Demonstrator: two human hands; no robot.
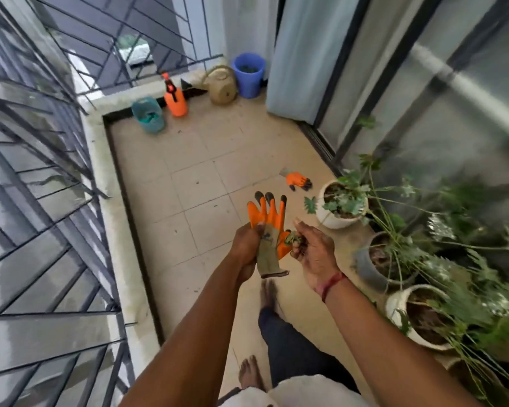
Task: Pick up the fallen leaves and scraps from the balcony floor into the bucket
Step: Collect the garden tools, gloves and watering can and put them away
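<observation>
The left hand [246, 245] is curled round a glove [269, 227] with the thumb pressed across its palm. The cuff hangs down toward the wrist and the glove's fingers point up and away. The glove is limp knit fabric, olive at the cuff, with a smooth orange rubbery coat and black tips. Just right of it, nearly touching, the right hand [313, 254] is half closed, its fingers cupped round a small tangle of green scraps [292, 239] (thin stems and crumpled leaflets, light and likely to shed if the grip slackens). Beyond the right hand, one lobed green leaf [309, 204] lies flat on the matte beige tiled floor [200, 177], just beside a white glazed pot [331, 220]; the right hand is plainly the nearer to it. Farther along the same line lies a second glove [299, 181]. The coming move turns on distance ahead, because both buckets stand well apart from the hands at the far end. A teal bucket [147, 115] is ahead and left of the left hand, and a blue bucket [249, 74] is farther off, roughly straight ahead of both. Both are round smooth plastic with something green inside, so I cannot tell which is meant. Between them stand an orange sprayer [175, 98] and a tan can [221, 85].
</observation>
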